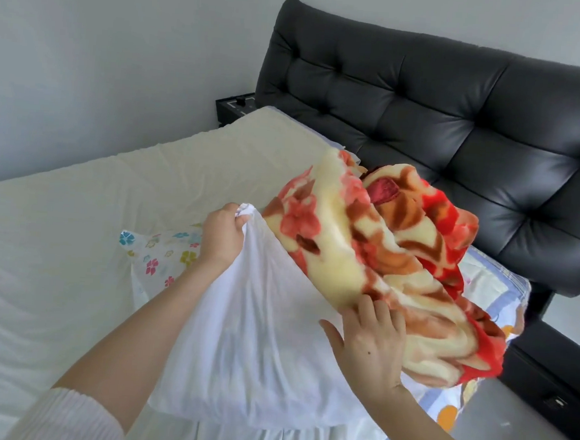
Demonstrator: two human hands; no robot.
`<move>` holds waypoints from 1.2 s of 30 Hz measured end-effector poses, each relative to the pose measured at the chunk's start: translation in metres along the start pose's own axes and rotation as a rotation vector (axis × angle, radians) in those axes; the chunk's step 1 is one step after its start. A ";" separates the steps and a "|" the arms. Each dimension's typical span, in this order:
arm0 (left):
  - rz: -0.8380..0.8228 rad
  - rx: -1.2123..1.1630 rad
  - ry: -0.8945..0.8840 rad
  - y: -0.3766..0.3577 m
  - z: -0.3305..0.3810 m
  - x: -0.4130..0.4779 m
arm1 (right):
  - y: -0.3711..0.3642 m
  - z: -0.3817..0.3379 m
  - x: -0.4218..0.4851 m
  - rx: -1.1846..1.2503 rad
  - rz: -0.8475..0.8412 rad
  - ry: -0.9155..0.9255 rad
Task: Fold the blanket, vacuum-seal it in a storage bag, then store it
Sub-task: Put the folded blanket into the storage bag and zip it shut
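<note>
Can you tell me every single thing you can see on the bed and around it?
blanket: one, red, cream and orange flowers, bunched by the headboard
white cloth: one, white, in front of the blanket
flowery bag: one, clear with colourful flowers, on the sheet
striped cover: one, blue and white, under the blanket
sheet: one, cream, over the bed
headboard: one, black, padded
bedside table: one, black, far corner
wall: grey, behind
left hand: grips the white cloth's top corner
right hand: fingers straight, on the blanket's near edge
</note>
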State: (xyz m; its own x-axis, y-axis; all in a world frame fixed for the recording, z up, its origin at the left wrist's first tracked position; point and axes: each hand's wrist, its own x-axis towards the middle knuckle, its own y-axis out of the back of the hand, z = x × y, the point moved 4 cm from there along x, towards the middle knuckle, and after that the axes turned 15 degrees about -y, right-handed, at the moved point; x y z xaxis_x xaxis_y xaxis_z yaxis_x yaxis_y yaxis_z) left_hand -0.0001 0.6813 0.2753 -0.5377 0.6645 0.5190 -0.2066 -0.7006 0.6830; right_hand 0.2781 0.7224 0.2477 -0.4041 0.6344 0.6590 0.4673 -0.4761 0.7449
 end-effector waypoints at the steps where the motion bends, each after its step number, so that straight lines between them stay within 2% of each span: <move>1: -0.001 0.002 -0.002 -0.001 -0.001 0.001 | -0.005 0.005 -0.007 -0.068 -0.038 -0.001; 5: 0.003 -0.019 0.002 -0.001 -0.008 0.001 | -0.020 0.017 -0.014 -0.185 -0.170 -0.018; 9: -0.048 -0.012 -0.029 0.003 -0.015 0.000 | -0.024 0.018 -0.007 -0.160 -0.145 0.005; 14: -0.066 -0.015 -0.059 0.010 -0.017 -0.007 | -0.026 0.020 -0.010 -0.099 -0.081 0.003; 19: -0.038 -0.207 -0.057 0.024 -0.015 -0.020 | -0.009 0.022 -0.018 0.105 0.070 0.235; 23: -0.016 -0.241 -0.085 0.036 0.007 -0.021 | 0.019 0.028 -0.017 0.194 0.154 0.261; 32: -0.033 0.032 -0.334 0.103 0.113 0.026 | 0.096 0.061 0.041 0.297 0.295 0.282; 36: -0.024 0.142 -0.346 0.147 0.145 0.050 | 0.127 0.065 0.069 0.433 0.363 0.201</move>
State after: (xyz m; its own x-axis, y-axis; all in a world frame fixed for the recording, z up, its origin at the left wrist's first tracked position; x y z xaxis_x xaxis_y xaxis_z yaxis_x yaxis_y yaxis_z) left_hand 0.0615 0.6494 0.4760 -0.2214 0.7462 0.6279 -0.0871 -0.6564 0.7494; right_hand 0.3606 0.7450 0.3808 -0.2796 0.3298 0.9017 0.8645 -0.3222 0.3859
